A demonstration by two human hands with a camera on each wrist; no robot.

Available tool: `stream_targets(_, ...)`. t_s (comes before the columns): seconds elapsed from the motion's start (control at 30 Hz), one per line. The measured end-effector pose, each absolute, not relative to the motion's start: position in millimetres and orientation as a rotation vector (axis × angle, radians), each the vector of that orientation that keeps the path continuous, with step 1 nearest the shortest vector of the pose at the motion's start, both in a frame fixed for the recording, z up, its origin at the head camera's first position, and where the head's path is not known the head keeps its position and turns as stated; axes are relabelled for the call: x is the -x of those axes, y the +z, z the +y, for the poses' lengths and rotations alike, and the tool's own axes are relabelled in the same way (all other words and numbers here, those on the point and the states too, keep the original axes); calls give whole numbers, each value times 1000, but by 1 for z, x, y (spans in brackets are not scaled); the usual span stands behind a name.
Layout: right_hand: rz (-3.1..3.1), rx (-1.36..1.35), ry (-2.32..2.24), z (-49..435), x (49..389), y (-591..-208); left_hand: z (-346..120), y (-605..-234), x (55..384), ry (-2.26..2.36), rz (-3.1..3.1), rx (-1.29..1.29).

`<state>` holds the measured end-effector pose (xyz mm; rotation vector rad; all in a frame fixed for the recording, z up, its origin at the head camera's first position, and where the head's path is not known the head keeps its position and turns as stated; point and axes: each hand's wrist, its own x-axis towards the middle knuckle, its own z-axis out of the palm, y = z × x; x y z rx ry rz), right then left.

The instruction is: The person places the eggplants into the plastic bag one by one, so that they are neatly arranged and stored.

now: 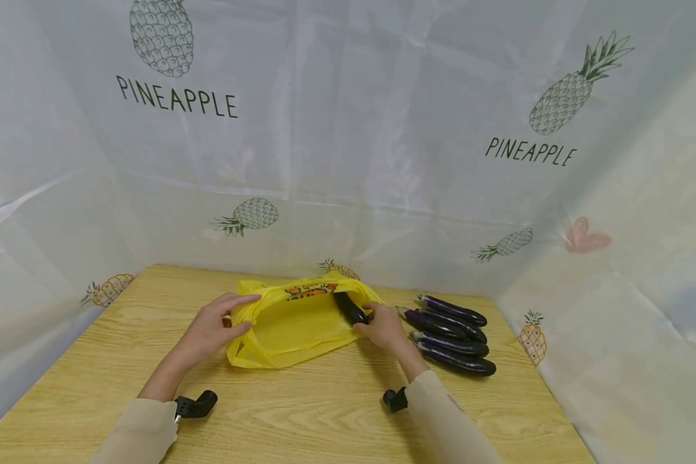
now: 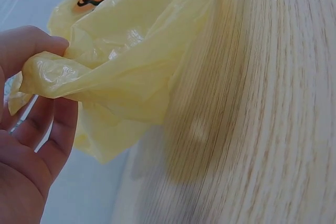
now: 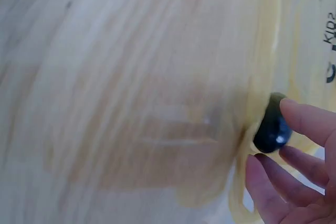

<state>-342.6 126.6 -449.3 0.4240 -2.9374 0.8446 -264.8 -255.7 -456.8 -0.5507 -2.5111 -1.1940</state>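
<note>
A yellow plastic bag (image 1: 301, 325) with an orange-and-black print lies on its side, its mouth spread wide towards me. My left hand (image 1: 211, 325) pinches the bag's left edge; in the left wrist view the bunched film (image 2: 58, 74) passes between thumb and fingers. At the right side of the mouth my right hand (image 1: 385, 325) holds a dark eggplant (image 1: 350, 308) by its near end, with the far part inside the bag. The right wrist view shows the rounded tip of this eggplant (image 3: 272, 129) between thumb and fingers.
Several more eggplants (image 1: 455, 364) lie in a loose row on the wooden table (image 1: 301, 419), right of my right hand. A pale pineapple-print curtain (image 1: 348, 161) hangs behind and at both sides of the table. Black wrist devices (image 1: 197, 405) sit at both cuffs.
</note>
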Motion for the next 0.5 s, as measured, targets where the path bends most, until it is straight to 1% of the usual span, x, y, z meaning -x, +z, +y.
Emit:
stream_targets(0.2, -2933, -467, 920, 143, 332, -431, -256, -457, 266, -1206, -2521, 545)
stream_targets(0.5, -2864, -579, 801, 185, 312, -405, -256, -455, 265, -1218, -2533, 541)
